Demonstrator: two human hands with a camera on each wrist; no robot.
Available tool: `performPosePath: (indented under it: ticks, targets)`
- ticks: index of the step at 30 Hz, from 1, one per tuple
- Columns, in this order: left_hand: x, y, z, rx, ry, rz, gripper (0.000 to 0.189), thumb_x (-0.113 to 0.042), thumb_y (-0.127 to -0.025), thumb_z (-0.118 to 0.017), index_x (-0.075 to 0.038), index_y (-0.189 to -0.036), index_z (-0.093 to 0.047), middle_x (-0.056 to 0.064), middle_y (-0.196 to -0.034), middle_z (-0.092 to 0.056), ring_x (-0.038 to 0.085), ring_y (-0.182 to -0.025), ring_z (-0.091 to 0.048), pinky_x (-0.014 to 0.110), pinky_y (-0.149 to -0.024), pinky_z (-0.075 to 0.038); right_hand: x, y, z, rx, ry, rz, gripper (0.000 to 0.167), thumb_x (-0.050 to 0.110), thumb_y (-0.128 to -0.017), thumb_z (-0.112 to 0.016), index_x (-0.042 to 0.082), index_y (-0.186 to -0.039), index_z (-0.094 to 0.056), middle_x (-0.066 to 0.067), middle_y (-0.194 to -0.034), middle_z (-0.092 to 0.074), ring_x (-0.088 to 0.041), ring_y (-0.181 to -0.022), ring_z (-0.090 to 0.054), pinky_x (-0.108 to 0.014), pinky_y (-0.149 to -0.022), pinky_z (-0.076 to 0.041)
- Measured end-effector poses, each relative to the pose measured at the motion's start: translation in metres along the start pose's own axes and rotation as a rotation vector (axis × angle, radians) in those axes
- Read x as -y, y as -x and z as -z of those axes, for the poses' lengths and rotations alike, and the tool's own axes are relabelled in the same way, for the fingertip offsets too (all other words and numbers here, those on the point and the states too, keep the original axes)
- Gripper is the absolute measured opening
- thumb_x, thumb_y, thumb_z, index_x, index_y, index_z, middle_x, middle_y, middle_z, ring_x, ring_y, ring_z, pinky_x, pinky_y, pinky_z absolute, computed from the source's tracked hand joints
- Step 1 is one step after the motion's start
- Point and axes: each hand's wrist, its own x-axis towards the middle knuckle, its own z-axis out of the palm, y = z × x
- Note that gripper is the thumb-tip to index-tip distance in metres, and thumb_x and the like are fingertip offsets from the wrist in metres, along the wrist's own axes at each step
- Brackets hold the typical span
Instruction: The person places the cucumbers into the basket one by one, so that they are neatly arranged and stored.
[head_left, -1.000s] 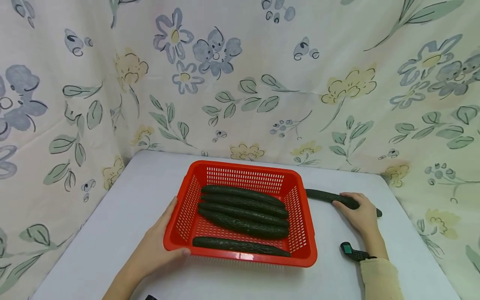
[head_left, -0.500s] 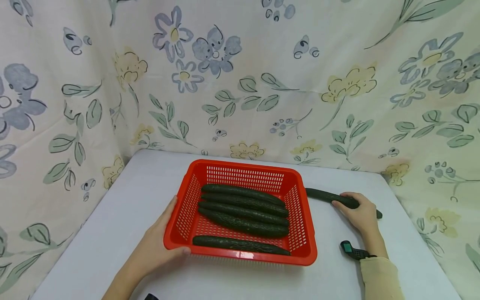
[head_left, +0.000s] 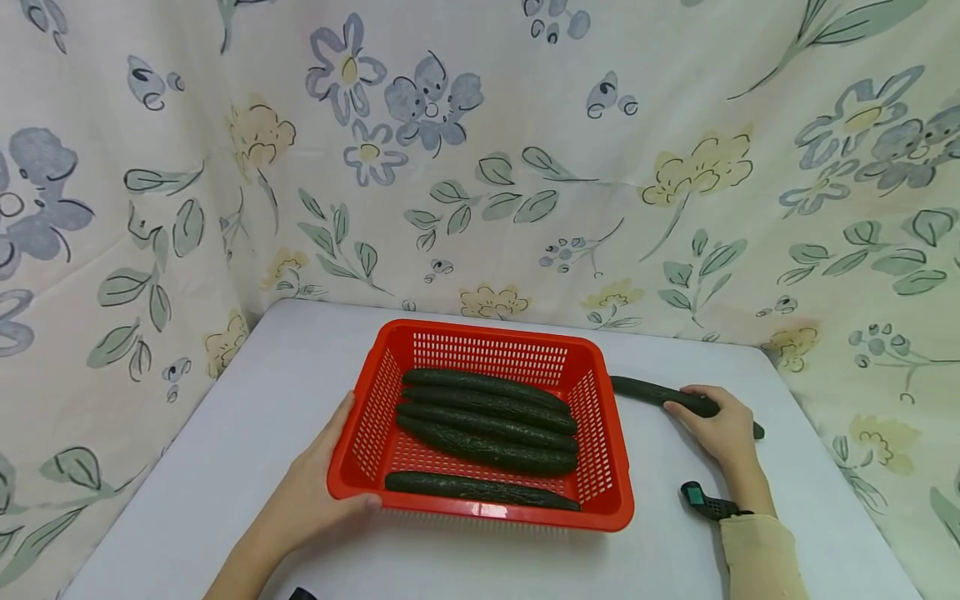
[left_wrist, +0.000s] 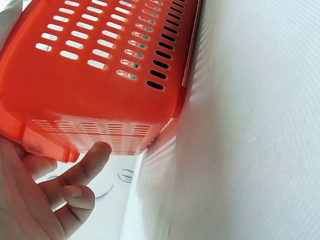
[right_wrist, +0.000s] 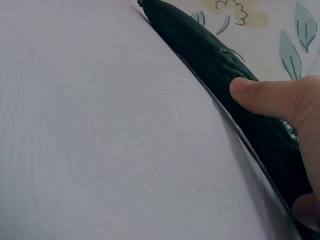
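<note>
A red plastic basket (head_left: 480,502) with slotted walls stands on the white table in the head view. Several dark green cucumbers (head_left: 487,421) lie inside, most in a group and one cucumber (head_left: 480,490) apart along the front wall. My left hand (head_left: 315,483) holds the basket's front left corner, thumb at the front rim; in the left wrist view, some fingers (left_wrist: 80,196) bend below the rim, clear of the wall. Right of the basket, my right hand (head_left: 716,423) grips another cucumber (head_left: 645,390) from above. The right wrist view shows that cucumber (right_wrist: 195,45) lying on the table, thumb and a finger against it.
The white-covered table (head_left: 247,400) extends on both sides of the basket. Flower-printed cloth (head_left: 480,167) hangs behind and at the sides. A black watch-like device (head_left: 708,504) is strapped on the right wrist, and part of a dark object (head_left: 302,594) shows by the left forearm.
</note>
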Motion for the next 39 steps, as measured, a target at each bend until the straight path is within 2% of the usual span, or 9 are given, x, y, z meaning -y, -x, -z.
performPosePath:
  ticks: [8, 13, 15, 18, 22, 29, 31, 36, 39]
  targets:
    - [0.001, 0.000, 0.000, -0.001, -0.036, 0.007, 0.132, -0.049, -0.073, -0.094, -0.035, -0.172, -0.007, 0.013, -0.169, -0.037, 0.031, -0.129, -0.059, 0.031, -0.082, -0.061, 0.006, -0.002, 0.012, 0.004, -0.019, -0.034, 0.058, 0.047, -0.092, -0.082, 0.003, -0.128, -0.071, -0.029, -0.138, -0.064, -0.052, -0.136, -0.051, -0.075, -0.109, -0.036]
    - [0.001, 0.000, 0.000, -0.005, -0.050, -0.002, 0.133, -0.049, -0.073, -0.094, -0.036, -0.172, -0.007, 0.013, -0.170, -0.037, 0.031, -0.130, -0.059, 0.034, -0.085, -0.061, 0.016, -0.005, 0.025, -0.051, -0.041, -0.019, 0.054, 0.041, -0.092, -0.084, 0.001, -0.127, -0.072, -0.028, -0.134, -0.067, -0.049, -0.133, -0.054, -0.070, -0.110, -0.039]
    - [0.001, 0.000, 0.000, -0.004, -0.040, -0.004, 0.132, -0.049, -0.073, -0.094, -0.036, -0.172, -0.008, 0.011, -0.170, -0.037, 0.030, -0.130, -0.059, 0.032, -0.084, -0.060, 0.020, -0.006, 0.029, -0.089, -0.043, -0.018, 0.052, 0.038, -0.090, -0.086, 0.002, -0.126, -0.074, -0.025, -0.131, -0.069, -0.041, -0.129, -0.058, -0.059, -0.109, -0.043]
    - [0.001, 0.000, 0.001, -0.003, -0.039, -0.009, 0.132, -0.049, -0.072, -0.094, -0.036, -0.172, -0.007, 0.011, -0.170, -0.036, 0.029, -0.130, -0.059, 0.030, -0.085, -0.059, 0.026, -0.006, 0.035, -0.141, -0.047, -0.032, 0.050, 0.038, -0.088, -0.089, 0.006, -0.124, -0.076, -0.018, -0.127, -0.072, -0.015, -0.117, -0.060, -0.035, -0.100, -0.045]
    - [0.001, 0.000, 0.000, -0.003, -0.047, -0.012, 0.133, -0.050, -0.072, -0.094, -0.036, -0.172, -0.007, 0.011, -0.170, -0.036, 0.030, -0.130, -0.059, 0.031, -0.087, -0.057, 0.034, -0.007, 0.041, -0.179, -0.067, -0.032, 0.048, 0.038, -0.086, -0.090, 0.009, -0.122, -0.078, -0.009, -0.119, -0.072, 0.015, -0.101, -0.046, -0.017, -0.086, -0.038]
    - [0.002, 0.001, 0.000, 0.003, -0.050, -0.017, 0.133, -0.051, -0.073, -0.094, -0.034, -0.172, -0.006, 0.012, -0.171, -0.035, 0.033, -0.132, -0.058, 0.035, -0.088, -0.058, 0.045, -0.006, 0.041, -0.204, -0.104, -0.050, 0.047, 0.035, -0.085, -0.091, 0.009, -0.122, -0.078, 0.021, -0.105, -0.062, 0.016, -0.098, -0.047, -0.014, -0.085, -0.038]
    - [0.002, 0.001, 0.000, 0.004, -0.045, -0.013, 0.133, -0.051, -0.073, -0.094, -0.035, -0.172, -0.006, 0.011, -0.171, -0.035, 0.032, -0.132, -0.058, 0.035, -0.088, -0.058, 0.048, -0.007, 0.040, -0.213, -0.113, -0.041, 0.046, 0.034, -0.085, -0.092, 0.009, -0.121, -0.078, 0.019, -0.104, -0.063, 0.015, -0.097, -0.048, -0.013, -0.085, -0.039]
    - [0.001, 0.001, 0.001, 0.007, -0.039, -0.015, 0.133, -0.051, -0.074, -0.094, -0.034, -0.172, -0.006, 0.013, -0.171, -0.035, 0.033, -0.132, -0.058, 0.038, -0.088, -0.060, 0.063, -0.007, 0.038, -0.234, -0.110, 0.021, 0.044, 0.030, -0.084, -0.092, 0.007, -0.120, -0.078, -0.007, -0.112, -0.074, 0.016, -0.098, -0.047, -0.013, -0.085, -0.038]
    - [0.000, 0.001, 0.000, 0.003, -0.051, -0.020, 0.133, -0.051, -0.073, -0.094, -0.033, -0.172, -0.006, 0.014, -0.170, -0.036, 0.034, -0.132, -0.058, 0.039, -0.088, -0.060, 0.075, -0.008, 0.039, -0.234, -0.112, 0.054, 0.046, 0.028, -0.084, -0.092, 0.009, -0.123, -0.078, -0.015, -0.119, -0.074, 0.015, -0.100, -0.047, -0.012, -0.086, -0.038]
